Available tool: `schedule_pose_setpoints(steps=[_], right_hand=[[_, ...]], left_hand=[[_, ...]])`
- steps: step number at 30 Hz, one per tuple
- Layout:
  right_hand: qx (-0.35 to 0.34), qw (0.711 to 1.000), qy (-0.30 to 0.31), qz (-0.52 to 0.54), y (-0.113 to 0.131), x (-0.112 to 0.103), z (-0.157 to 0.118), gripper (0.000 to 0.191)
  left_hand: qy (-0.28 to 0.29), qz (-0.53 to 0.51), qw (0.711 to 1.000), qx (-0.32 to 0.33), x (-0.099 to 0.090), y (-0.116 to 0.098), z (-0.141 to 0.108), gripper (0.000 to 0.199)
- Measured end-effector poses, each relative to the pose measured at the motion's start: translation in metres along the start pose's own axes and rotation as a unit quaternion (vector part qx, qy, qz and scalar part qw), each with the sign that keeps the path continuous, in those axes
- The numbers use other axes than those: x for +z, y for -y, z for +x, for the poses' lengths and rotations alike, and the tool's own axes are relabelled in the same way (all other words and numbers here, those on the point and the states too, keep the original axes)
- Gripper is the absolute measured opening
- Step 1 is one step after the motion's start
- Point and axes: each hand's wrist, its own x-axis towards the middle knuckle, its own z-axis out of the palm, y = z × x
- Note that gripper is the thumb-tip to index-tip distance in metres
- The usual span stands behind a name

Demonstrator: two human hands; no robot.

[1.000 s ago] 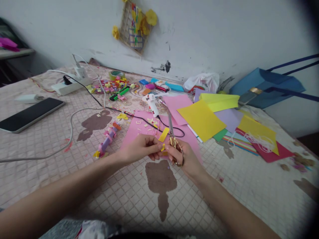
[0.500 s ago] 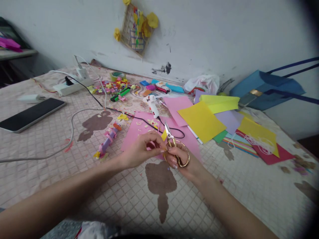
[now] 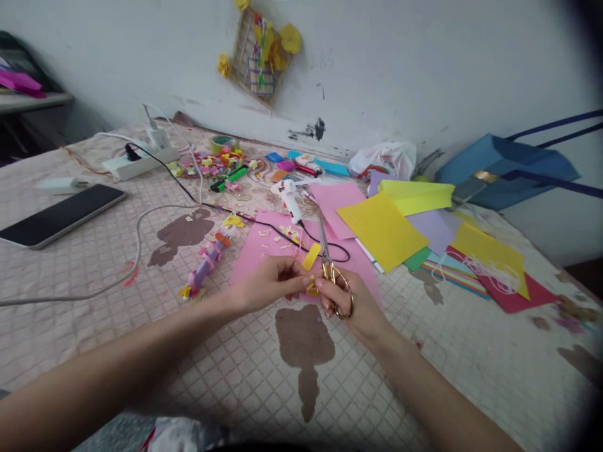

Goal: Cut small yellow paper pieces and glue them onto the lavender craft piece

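Gold-handled scissors [image 3: 328, 267] are in my right hand [image 3: 351, 295], their blades pointing away from me. My left hand [image 3: 271, 284] pinches a small yellow paper strip [image 3: 311, 257], which stands up between the two hands. The right fingertips meet the lower part of the yellow paper close to the left fingertips. Beneath and beyond my hands lies a pink sheet [image 3: 252, 245] with yellow scraps on it. To the left of my hands, a purple paper stick [image 3: 207, 263] wrapped with pink, orange and yellow pieces lies on the patterned cloth.
A white glue gun [image 3: 289, 199] and its black cord lie just beyond my hands. Coloured sheets [image 3: 382, 229] spread to the right, near a blue bag [image 3: 504, 169]. At left are a phone [image 3: 63, 215], a power strip [image 3: 141, 162] and a green cutter [image 3: 229, 179].
The scissors have turned slightly in my right hand and its fingers have shifted. More of the yellow strip now shows upright between my hands.
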Motion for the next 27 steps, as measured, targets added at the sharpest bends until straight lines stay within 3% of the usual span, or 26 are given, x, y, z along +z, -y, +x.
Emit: schedule_pose_setpoints(steps=[5, 10, 17, 27], right_hand=[[-0.017, 1.0, -0.021, -0.003, -0.002, 0.001, 0.001, 0.02], [-0.02, 0.997, -0.069, 0.004, 0.001, 0.002, 0.0, 0.025], [-0.023, 0.998, -0.02, -0.049, 0.005, 0.007, -0.006, 0.035], [-0.017, 0.99, -0.007, -0.137, -0.001, 0.013, -0.009, 0.038]], left_hand=[[0.012, -0.03, 0.999, -0.016, -0.001, 0.005, 0.002, 0.023], [-0.015, -0.118, 0.992, -0.041, -0.002, 0.005, 0.002, 0.021], [-0.074, -0.191, 0.979, -0.01, -0.002, -0.003, 0.0, 0.021], [-0.135, -0.237, 0.96, 0.054, -0.006, -0.006, 0.001, 0.018]])
